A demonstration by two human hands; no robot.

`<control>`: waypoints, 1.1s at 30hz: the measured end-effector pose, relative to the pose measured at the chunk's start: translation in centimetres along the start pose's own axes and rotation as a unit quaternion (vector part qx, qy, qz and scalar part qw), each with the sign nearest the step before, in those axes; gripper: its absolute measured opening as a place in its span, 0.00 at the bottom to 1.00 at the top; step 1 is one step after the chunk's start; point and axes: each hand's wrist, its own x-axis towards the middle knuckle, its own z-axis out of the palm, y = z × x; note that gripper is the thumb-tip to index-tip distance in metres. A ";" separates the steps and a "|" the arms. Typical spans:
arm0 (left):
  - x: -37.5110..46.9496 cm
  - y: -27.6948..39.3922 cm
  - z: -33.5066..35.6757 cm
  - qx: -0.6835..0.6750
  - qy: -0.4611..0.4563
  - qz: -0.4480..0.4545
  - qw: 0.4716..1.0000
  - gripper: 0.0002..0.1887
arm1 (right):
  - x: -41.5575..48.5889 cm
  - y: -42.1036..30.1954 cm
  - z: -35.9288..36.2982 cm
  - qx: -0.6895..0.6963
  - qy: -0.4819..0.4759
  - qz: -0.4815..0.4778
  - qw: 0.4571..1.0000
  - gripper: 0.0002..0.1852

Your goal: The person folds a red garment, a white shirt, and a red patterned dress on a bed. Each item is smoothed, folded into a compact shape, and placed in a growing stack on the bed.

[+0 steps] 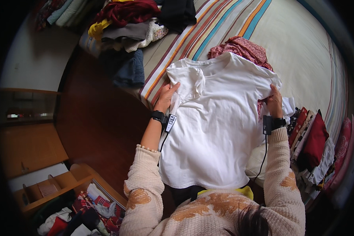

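A white short-sleeved T-shirt (215, 118) is spread out before me, its neckline away from me and its hem close to my body. My left hand (166, 96) grips its left side just under the sleeve, which lies folded inward over the chest. At the right sleeve, my right hand (274, 98) holds the fabric, with the thumb on top and the fingers hidden beneath. A crumpled red patterned cloth (239, 50) lies on the bed behind the shirt's neckline and partly under it.
The bed (292, 56) has a striped cover. Piled clothes (126, 32) stand at its far left corner, folded garments (309, 135) in a row at the right. At the lower left is an open wooden drawer (106, 193) of clothes. Cables hang from both wrist devices.
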 end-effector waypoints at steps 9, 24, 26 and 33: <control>-0.7 -1.2 0.0 -0.137 -0.002 -0.005 0.991 0.18 | -1.9 -2.5 1.8 -0.117 0.044 -0.093 0.988 0.16; -1.4 0.4 0.2 -0.123 -0.016 -0.015 0.992 0.19 | -5.8 1.0 12.6 -0.539 -0.085 -0.357 0.758 0.16; -1.2 1.1 -0.1 -0.157 -0.045 -0.013 0.987 0.20 | -3.3 0.5 10.8 -0.565 -0.028 -0.351 0.746 0.14; 0.6 3.4 0.8 -0.122 -0.038 0.038 0.991 0.14 | 2.3 3.2 9.3 -0.524 -0.038 -0.104 0.844 0.19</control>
